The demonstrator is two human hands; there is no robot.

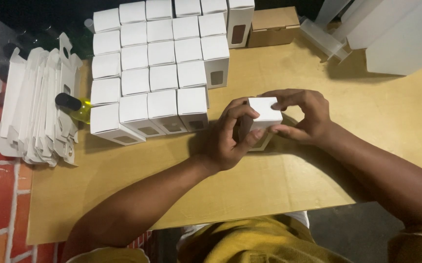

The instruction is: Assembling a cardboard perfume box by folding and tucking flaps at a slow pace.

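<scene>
Both my hands hold one small white carton box [264, 113] upright over the tan table [279, 185]. My left hand [230, 139] wraps its left side, thumb on the front face and fingers over the top edge. My right hand [301, 114] pinches its right side and top flap. The box's top is closed and white; a dark window shows on the front face under my left thumb. Just left of my hands stands a block of several finished white window boxes [157, 63] in tight rows.
A stack of flat, unfolded white cartons [38, 109] leans at the table's left edge, with a small yellow bottle with a black cap [74, 106] beside it. A brown cardboard box [273, 25] sits at the back. White panels [396, 34] lie at the far right.
</scene>
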